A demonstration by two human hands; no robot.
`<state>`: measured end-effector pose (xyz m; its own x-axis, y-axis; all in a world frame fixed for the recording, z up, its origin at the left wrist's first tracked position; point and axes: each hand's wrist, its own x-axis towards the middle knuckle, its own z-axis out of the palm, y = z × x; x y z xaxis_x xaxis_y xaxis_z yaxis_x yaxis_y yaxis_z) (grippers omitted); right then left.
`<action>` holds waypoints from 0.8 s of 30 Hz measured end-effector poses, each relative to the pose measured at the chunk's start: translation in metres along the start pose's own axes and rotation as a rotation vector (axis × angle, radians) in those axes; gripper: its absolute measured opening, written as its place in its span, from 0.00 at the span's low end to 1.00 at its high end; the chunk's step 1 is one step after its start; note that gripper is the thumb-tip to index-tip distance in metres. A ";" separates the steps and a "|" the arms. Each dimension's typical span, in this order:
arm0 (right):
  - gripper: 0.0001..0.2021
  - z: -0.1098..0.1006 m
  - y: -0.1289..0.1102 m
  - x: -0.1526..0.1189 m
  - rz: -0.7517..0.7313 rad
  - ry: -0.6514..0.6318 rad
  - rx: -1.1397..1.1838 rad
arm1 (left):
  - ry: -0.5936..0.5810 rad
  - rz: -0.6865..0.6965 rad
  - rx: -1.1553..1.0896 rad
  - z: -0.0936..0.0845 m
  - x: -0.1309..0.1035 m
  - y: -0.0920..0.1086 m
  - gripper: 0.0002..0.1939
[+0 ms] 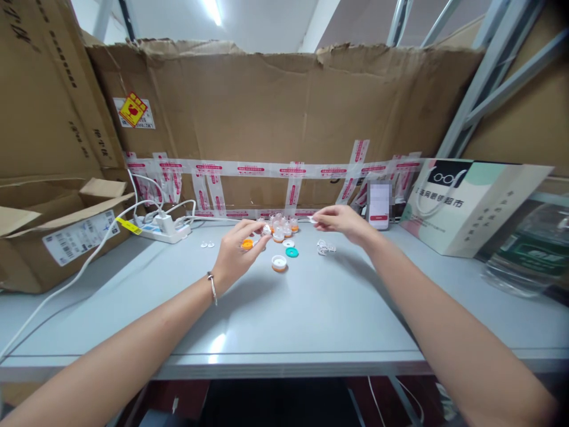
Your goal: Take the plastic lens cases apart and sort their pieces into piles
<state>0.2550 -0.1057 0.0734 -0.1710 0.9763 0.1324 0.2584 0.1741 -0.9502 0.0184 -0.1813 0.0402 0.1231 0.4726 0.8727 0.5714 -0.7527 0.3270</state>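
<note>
My left hand (pixel 242 249) pinches a small clear and white piece (pixel 267 229) between thumb and fingertips. Beneath its fingers lies an orange disc (pixel 247 244). My right hand (pixel 340 222) is raised further right, its fingertips closed on a small white piece (pixel 312 219). Several clear-topped pieces with orange bases (pixel 281 228) stand grouped between the hands. In front of them are a flat white ring (pixel 288 243), a teal disc (pixel 292 252) and a white cup on an orange base (pixel 279 263). Below my right hand sits a small pile of clear pieces (pixel 326 248).
Two tiny white pieces (pixel 207 244) lie left. A power strip (pixel 166 231) with cables and an open cardboard box (pixel 62 237) are at the left. A phone (pixel 379 204), a printed carton (pixel 466 207) and a large clear bottle (pixel 528 249) stand right. Tall cardboard (pixel 275 112) backs the table (pixel 293 320).
</note>
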 end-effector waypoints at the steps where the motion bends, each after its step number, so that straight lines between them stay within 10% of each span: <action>1: 0.06 -0.013 0.003 0.004 0.002 0.022 -0.156 | -0.017 -0.013 -0.010 0.000 0.000 -0.001 0.09; 5: 0.03 -0.040 0.020 0.015 0.111 -0.067 -0.711 | -0.084 -0.053 -0.048 0.002 -0.002 -0.002 0.10; 14: 0.04 -0.038 0.027 0.019 0.130 -0.107 -0.859 | -0.120 -0.131 -0.143 0.006 -0.003 -0.006 0.10; 18: 0.11 -0.010 0.006 0.005 -0.035 -0.034 -0.580 | -0.175 -0.362 -0.417 0.010 -0.003 -0.006 0.10; 24: 0.14 0.051 -0.021 -0.035 -0.265 -0.377 -0.008 | -0.227 -0.438 -0.561 0.011 -0.002 0.002 0.08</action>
<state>0.2072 -0.1497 0.0745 -0.5655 0.7834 0.2578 0.1656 0.4140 -0.8951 0.0276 -0.1788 0.0349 0.1784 0.8200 0.5439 0.1141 -0.5662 0.8163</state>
